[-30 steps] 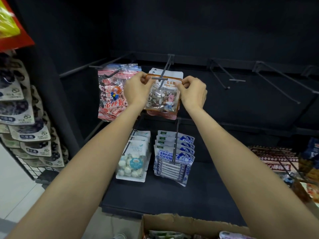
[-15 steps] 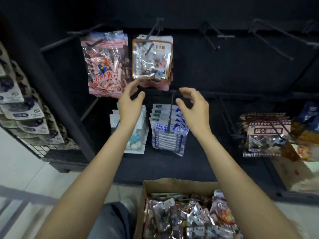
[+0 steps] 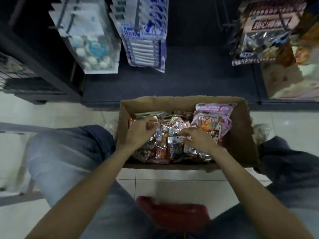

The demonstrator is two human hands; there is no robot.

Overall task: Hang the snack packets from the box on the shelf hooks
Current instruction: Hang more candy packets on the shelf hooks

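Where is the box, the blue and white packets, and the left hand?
box (image 3: 241, 128): head view, bare inner right wall.
blue and white packets (image 3: 146, 31): head view, front packet's face.
left hand (image 3: 139, 133): head view, back of hand.

The picture was rather dim and soft, with motion blur everywhere. The dark shelf took little light, while the pale floor tiles looked bright. Foil packets gave small glare. Edges bent strongly.
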